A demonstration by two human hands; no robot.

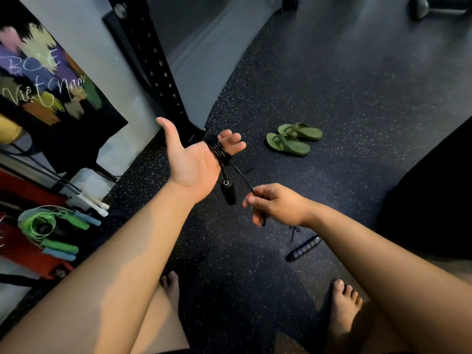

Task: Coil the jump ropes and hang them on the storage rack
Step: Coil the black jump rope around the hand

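A black jump rope (217, 148) is wound in several turns around the fingers of my left hand (190, 159), which is held palm up with the thumb spread. One black handle (228, 193) dangles below that hand. My right hand (274, 204) pinches the free length of the rope, pulled taut from the coil, with the second handle partly hidden in its fingers. At the left, the storage rack (23, 195) carries a coiled green rope (38, 222) with green and blue handles, and white handles (98, 204) hang there too.
A black perforated upright (155, 62) stands behind my left hand. Green sandals (293, 139) lie on the speckled rubber floor. A dark ribbed handle (304, 247) with a cord lies on the floor by my right foot. A large black object fills the right edge.
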